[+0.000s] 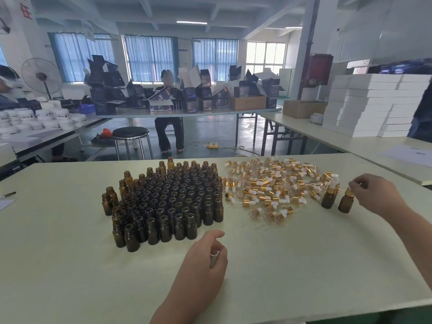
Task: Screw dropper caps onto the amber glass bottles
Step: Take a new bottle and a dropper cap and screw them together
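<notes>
Amber glass bottles (168, 199), a dense block of them, stand open-mouthed at centre frame on the pale surface (70, 265). Just right of the block sprawls a loose heap of dropper caps (275, 185), gold collars and white bulbs lying every which way.

At the heap's right edge two bottles stand apart from the block: one capped bottle (329, 197), and just right of it a second bottle (346, 204) with a gold cap (349, 192) on its neck. The right hand (371, 195) reaches in from the right of the frame, and its fingers (353, 184) are pinched at the top of that gold cap.

The left hand (205, 256) hangs at lower centre, just in front of the block, fingers curled. Something pale shows inside the curl, but I can't tell what it is or whether it's gripped.

Further out, a pen (8, 194) lies at the far left edge. Behind the surface, a black stool (131, 133) at centre left, a seated person (169, 127) among dark cartons, and white boxes (374, 106) stacked at upper right.
</notes>
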